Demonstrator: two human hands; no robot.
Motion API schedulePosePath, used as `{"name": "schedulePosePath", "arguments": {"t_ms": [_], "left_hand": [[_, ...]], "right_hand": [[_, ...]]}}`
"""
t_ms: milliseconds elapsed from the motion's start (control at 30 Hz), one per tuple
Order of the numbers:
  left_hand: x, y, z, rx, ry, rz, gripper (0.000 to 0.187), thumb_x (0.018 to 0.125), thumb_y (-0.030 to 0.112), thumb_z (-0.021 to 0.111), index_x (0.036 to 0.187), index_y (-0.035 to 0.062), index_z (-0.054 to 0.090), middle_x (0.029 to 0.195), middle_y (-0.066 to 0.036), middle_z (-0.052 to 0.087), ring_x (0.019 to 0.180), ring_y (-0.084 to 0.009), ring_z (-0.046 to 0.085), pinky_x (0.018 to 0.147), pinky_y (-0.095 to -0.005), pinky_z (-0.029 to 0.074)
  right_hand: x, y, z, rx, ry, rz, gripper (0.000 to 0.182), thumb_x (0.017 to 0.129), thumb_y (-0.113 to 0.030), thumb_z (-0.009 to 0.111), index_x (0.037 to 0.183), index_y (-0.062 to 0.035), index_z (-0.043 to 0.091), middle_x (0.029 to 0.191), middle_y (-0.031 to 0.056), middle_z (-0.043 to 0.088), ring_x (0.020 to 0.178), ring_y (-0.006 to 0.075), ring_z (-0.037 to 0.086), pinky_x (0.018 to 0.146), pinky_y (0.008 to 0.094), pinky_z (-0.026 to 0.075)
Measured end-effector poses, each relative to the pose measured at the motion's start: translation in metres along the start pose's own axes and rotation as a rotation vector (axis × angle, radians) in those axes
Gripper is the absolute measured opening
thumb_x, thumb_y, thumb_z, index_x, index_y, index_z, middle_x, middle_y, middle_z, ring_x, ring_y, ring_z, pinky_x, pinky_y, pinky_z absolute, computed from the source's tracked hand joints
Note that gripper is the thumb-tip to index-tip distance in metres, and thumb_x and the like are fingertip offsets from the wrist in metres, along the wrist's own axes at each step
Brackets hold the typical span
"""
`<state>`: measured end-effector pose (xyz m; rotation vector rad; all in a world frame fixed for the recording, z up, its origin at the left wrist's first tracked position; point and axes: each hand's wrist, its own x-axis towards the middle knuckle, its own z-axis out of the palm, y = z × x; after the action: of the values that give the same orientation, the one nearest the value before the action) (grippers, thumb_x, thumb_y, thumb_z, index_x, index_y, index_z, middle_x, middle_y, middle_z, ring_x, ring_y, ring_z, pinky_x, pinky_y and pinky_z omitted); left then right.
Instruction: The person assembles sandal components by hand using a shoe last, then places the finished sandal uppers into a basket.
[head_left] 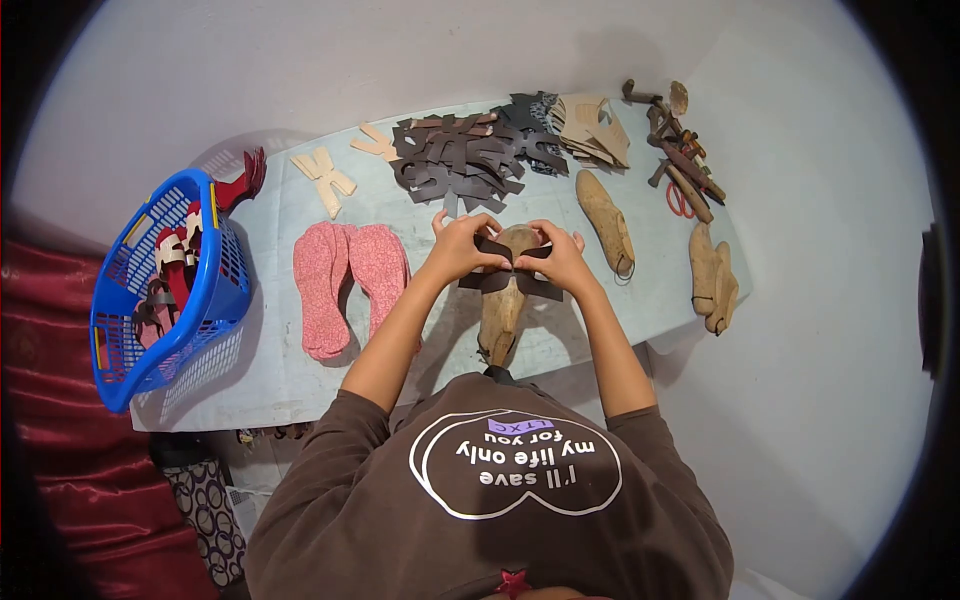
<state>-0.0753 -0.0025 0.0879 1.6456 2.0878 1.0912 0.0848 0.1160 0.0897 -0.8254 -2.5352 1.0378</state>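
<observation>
A tan wooden shoe last [505, 305] lies lengthwise on the pale table [280, 350] in front of me. Dark brown leather strap pieces [500, 282] are wrapped across its upper part. My left hand [458, 248] pinches the straps on the left side of the last. My right hand [560, 255] grips them on the right side. Both hands press the leather against the wood, fingertips nearly meeting over the top.
Two pink insoles [345, 280] lie to the left. A blue basket [165, 290] with sandals hangs over the left edge. Dark cut leather pieces [465, 155], tan pieces [595, 130], more wooden lasts [610, 220] [712, 275] and tools [680, 150] sit at the back and right.
</observation>
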Motion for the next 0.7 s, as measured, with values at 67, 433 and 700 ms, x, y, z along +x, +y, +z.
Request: {"name": "schedulePosePath", "arguments": {"t_ms": [67,433,700], "left_hand": [[-0.003,0.007,0.000,-0.061,-0.012,0.036,0.048,0.049,0.041,0.076,0.085,0.0135,0.059,0.074,-0.002,0.062,0.079,-0.0186,0.057,0.093,-0.0465,0.011],[-0.013,-0.027,-0.013,-0.799,-0.303,-0.221,0.023,0.066,-0.003,0.068,0.086,-0.0004,0.057,0.083,-0.009,0.061,0.076,-0.0134,0.059,0.071,-0.0232,0.047],[-0.025,-0.040,0.044,-1.503,-0.145,-0.344,0.027,0.072,-0.001,0.063,0.096,0.0032,0.050,0.092,-0.012,0.060,0.084,-0.0172,0.059,0.075,-0.0272,0.049]], "right_hand": [[-0.006,-0.004,-0.007,-0.061,-0.010,-0.013,0.056,0.054,-0.043,0.074,0.096,-0.0125,0.054,0.084,0.0043,0.058,0.089,0.0212,0.052,0.094,0.0524,0.009],[-0.029,-0.018,-0.026,-0.043,-0.111,-0.034,0.047,0.055,-0.039,0.074,0.090,-0.0127,0.057,0.086,0.0035,0.053,0.092,0.0207,0.048,0.097,0.0546,0.004],[-0.037,-0.030,-0.025,0.025,-0.120,-0.040,0.046,0.056,-0.037,0.074,0.090,-0.0126,0.057,0.084,0.0020,0.053,0.090,0.0198,0.048,0.096,0.0538,0.009]]}}
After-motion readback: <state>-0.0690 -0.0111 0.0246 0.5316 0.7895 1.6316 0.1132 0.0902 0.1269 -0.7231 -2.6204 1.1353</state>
